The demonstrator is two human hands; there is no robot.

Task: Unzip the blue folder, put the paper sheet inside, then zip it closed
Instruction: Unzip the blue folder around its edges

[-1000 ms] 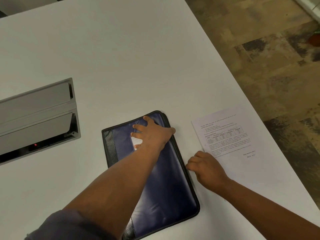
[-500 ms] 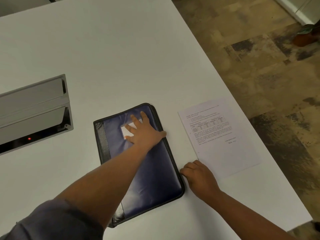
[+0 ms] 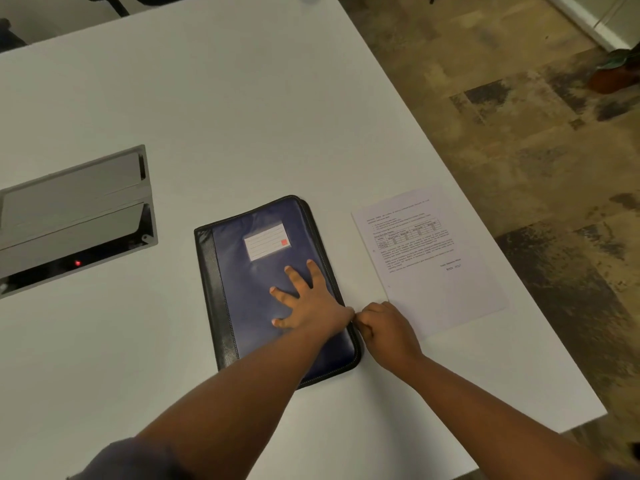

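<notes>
White table (image 3: 242, 116) fills most of the view, with patchy brown floor (image 3: 519, 133) past its right edge and a grey flip-up socket box (image 3: 72, 216) set into the top at the left. Lying flat near the front is the blue folder (image 3: 256, 292), its black spine to the left and a label pocket (image 3: 266, 240) on the cover; its zipped edge faces right, toward the paper sheet (image 3: 429, 268), which lies just beside it and apart from it, within easy reach for the next step.

Spread flat on the cover is the left hand (image 3: 308, 303), fingers straight and fanned wide, palm down near the right edge. That looks like bracing, so the folder will not slide when the zip is pulled. Curled into a loose fist, the right hand (image 3: 384, 327) sits against the folder's right edge, touching the left hand at the thumb side. Its fingertips are tucked under, so whether they pinch the zip pull (too small to see) I cannot tell. Both forearms reach in from the lower edge, the left one crossing over the folder's near corner. The folder appears closed, so the unzipping is probably only starting.
</notes>
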